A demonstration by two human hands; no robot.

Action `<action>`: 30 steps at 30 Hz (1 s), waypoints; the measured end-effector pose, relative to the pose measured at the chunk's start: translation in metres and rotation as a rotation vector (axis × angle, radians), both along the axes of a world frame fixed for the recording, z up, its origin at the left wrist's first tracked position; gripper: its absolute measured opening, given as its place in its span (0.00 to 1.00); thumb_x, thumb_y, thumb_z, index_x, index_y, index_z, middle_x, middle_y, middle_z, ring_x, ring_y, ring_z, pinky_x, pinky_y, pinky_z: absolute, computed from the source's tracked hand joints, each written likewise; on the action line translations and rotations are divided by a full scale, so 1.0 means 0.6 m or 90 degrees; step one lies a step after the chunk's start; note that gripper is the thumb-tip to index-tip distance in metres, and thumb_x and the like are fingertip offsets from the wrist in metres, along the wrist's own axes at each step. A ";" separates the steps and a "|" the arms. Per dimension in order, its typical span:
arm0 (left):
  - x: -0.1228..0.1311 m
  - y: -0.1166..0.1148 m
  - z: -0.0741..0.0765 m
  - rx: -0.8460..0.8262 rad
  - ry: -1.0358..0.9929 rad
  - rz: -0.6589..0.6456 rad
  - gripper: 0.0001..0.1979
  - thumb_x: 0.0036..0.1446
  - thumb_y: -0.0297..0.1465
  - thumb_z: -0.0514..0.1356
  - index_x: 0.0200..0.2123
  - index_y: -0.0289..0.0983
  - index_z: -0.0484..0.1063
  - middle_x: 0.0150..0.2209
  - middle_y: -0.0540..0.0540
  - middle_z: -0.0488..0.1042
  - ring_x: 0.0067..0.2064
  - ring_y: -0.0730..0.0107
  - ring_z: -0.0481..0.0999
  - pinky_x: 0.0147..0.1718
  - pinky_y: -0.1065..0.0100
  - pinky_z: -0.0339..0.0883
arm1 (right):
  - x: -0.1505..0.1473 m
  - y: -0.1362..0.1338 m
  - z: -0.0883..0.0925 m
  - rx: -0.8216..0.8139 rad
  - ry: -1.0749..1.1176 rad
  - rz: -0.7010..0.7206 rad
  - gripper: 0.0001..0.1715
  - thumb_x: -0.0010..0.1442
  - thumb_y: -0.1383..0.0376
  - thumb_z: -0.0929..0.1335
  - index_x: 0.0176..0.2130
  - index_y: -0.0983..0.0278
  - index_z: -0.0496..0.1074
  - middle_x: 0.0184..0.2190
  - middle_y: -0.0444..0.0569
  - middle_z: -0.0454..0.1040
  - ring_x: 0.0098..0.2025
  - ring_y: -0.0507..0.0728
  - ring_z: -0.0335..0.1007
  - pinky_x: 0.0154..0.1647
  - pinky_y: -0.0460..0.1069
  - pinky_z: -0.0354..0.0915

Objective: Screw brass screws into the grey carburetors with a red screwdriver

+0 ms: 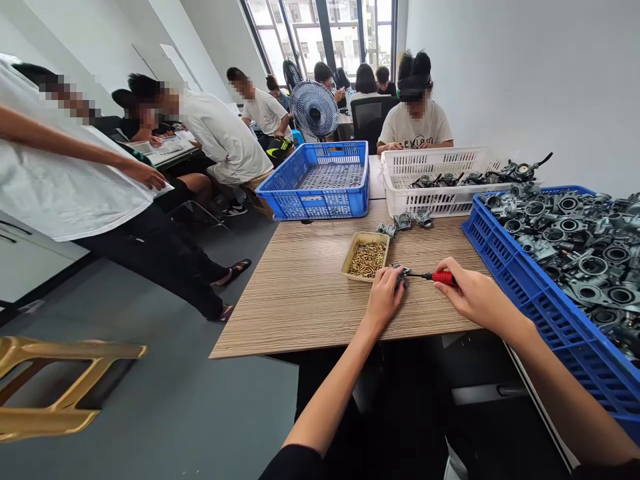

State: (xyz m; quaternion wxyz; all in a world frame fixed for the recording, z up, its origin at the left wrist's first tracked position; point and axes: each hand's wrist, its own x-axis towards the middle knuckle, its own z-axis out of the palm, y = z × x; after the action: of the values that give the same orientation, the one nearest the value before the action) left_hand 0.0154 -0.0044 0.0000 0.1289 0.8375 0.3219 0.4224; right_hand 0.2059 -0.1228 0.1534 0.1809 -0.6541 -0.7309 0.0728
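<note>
My left hand (385, 293) is closed around a small grey metal carburetor body (403, 279), mostly hidden by the fingers, just above the table. My right hand (467, 293) grips a screwdriver (443, 277) by its red handle. Its dark shaft points left, and the tip meets or nearly meets the carburetor; I cannot tell exactly. Right behind my left hand stands a shallow cream tray (345, 268) full of small brass screw-like parts (367, 259). Several more carburetor bodies (404, 221) lie on the table beyond the tray.
A blue crate (540, 293) heaped with carburetors flanks my right arm. At the table's far side are a blue crate (313, 203) and a white crate (430, 200) holding carburetors. One person (417, 123) sits opposite; another (75, 160) stands left, near a gold stool (75, 350).
</note>
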 end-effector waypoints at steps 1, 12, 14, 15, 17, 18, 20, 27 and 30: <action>0.000 0.000 0.000 0.000 -0.002 -0.001 0.18 0.70 0.28 0.56 0.61 0.41 0.69 0.52 0.41 0.78 0.57 0.57 0.72 0.61 0.52 0.71 | 0.001 0.001 0.000 -0.004 -0.005 -0.011 0.09 0.73 0.55 0.62 0.47 0.57 0.63 0.38 0.49 0.81 0.37 0.64 0.81 0.33 0.50 0.62; -0.001 -0.001 0.001 -0.006 0.011 0.003 0.18 0.70 0.27 0.56 0.61 0.41 0.69 0.52 0.41 0.78 0.57 0.58 0.72 0.60 0.53 0.71 | 0.003 0.001 0.002 -0.007 0.005 -0.033 0.10 0.72 0.57 0.63 0.50 0.58 0.62 0.34 0.46 0.80 0.31 0.61 0.79 0.30 0.49 0.59; -0.001 -0.001 0.001 -0.007 0.011 0.002 0.18 0.70 0.27 0.56 0.61 0.41 0.69 0.52 0.41 0.78 0.57 0.58 0.72 0.60 0.53 0.71 | 0.004 0.000 0.003 -0.008 0.008 -0.028 0.12 0.72 0.57 0.63 0.52 0.57 0.62 0.35 0.47 0.81 0.32 0.61 0.79 0.31 0.49 0.60; -0.001 -0.001 0.002 -0.007 0.008 0.001 0.18 0.70 0.27 0.56 0.60 0.40 0.69 0.52 0.42 0.78 0.56 0.58 0.72 0.60 0.53 0.71 | 0.005 0.000 0.002 -0.006 0.010 -0.026 0.11 0.72 0.58 0.63 0.52 0.57 0.61 0.37 0.47 0.81 0.34 0.62 0.80 0.31 0.49 0.60; -0.001 -0.002 0.002 -0.005 0.003 0.001 0.17 0.70 0.27 0.56 0.60 0.40 0.69 0.52 0.42 0.78 0.56 0.58 0.72 0.60 0.53 0.71 | 0.006 0.000 0.002 -0.004 0.016 -0.024 0.10 0.72 0.58 0.63 0.51 0.57 0.62 0.39 0.48 0.82 0.37 0.63 0.81 0.33 0.49 0.62; -0.001 -0.001 0.002 -0.004 0.002 0.002 0.17 0.70 0.27 0.56 0.60 0.40 0.69 0.52 0.42 0.78 0.56 0.58 0.72 0.60 0.53 0.71 | 0.007 0.001 0.002 -0.003 0.020 -0.026 0.09 0.72 0.58 0.63 0.50 0.57 0.62 0.40 0.48 0.82 0.38 0.63 0.81 0.33 0.49 0.62; -0.001 -0.001 0.001 -0.001 0.004 0.003 0.17 0.70 0.27 0.57 0.60 0.40 0.69 0.52 0.42 0.78 0.56 0.58 0.72 0.60 0.53 0.72 | 0.007 0.002 0.003 -0.007 0.025 -0.030 0.08 0.72 0.58 0.63 0.49 0.57 0.62 0.39 0.48 0.82 0.38 0.63 0.81 0.33 0.49 0.62; -0.001 -0.001 0.000 0.000 0.008 0.005 0.18 0.70 0.27 0.56 0.60 0.40 0.69 0.52 0.41 0.78 0.56 0.57 0.73 0.60 0.52 0.71 | 0.004 0.001 0.005 -0.012 0.021 -0.042 0.07 0.72 0.57 0.63 0.47 0.57 0.63 0.35 0.47 0.81 0.35 0.63 0.80 0.31 0.49 0.59; -0.001 -0.002 0.001 -0.004 0.014 0.007 0.19 0.69 0.27 0.56 0.61 0.41 0.69 0.52 0.41 0.78 0.57 0.57 0.73 0.60 0.51 0.72 | 0.004 0.001 0.006 -0.015 0.026 -0.042 0.08 0.72 0.57 0.63 0.47 0.57 0.63 0.36 0.48 0.81 0.36 0.63 0.81 0.31 0.49 0.60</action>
State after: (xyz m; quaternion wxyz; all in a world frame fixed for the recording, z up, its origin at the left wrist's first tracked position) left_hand 0.0148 -0.0054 0.0006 0.1259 0.8397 0.3293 0.4131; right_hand 0.2085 -0.1221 0.1568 0.1906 -0.6780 -0.7044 0.0885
